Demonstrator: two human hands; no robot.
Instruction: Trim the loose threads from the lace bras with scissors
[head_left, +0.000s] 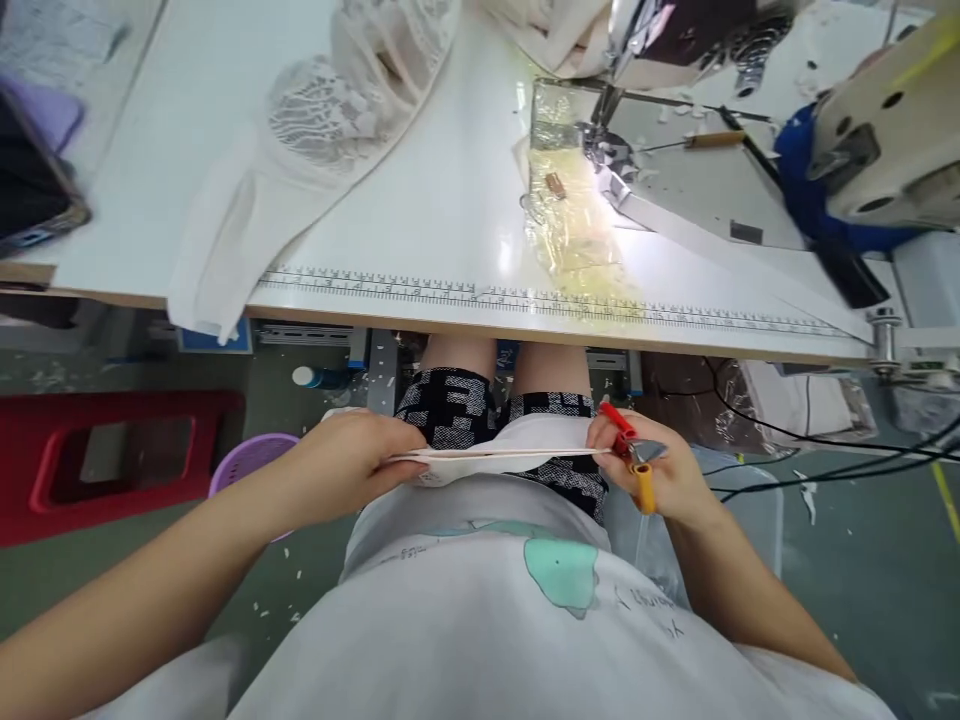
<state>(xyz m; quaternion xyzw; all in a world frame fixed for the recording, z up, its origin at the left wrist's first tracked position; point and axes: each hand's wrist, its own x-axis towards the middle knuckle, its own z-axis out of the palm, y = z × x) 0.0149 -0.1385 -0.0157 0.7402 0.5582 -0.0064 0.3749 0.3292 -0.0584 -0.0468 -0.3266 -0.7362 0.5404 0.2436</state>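
A strip of off-white garment fabric [491,462] is stretched taut across my lap. My left hand [360,460] pinches one end between thumb and fingers. At the other end, my right hand [652,465] grips the fabric edge with thumb and fingertips. Thread snips [643,452] with red and yellow handles are also held in that right hand, lying across the fingers. On the table ahead lies a white lace bra [322,120], one wing hanging over the front edge.
A sewing machine [877,140] stands on the white table [450,200] at right, a wood-handled tool [712,140] near its needle. A printed ruler [450,292] runs along the front edge. Below are a red stool [112,450], a purple basket [251,460], a clear bin [769,520] and black cables [825,440].
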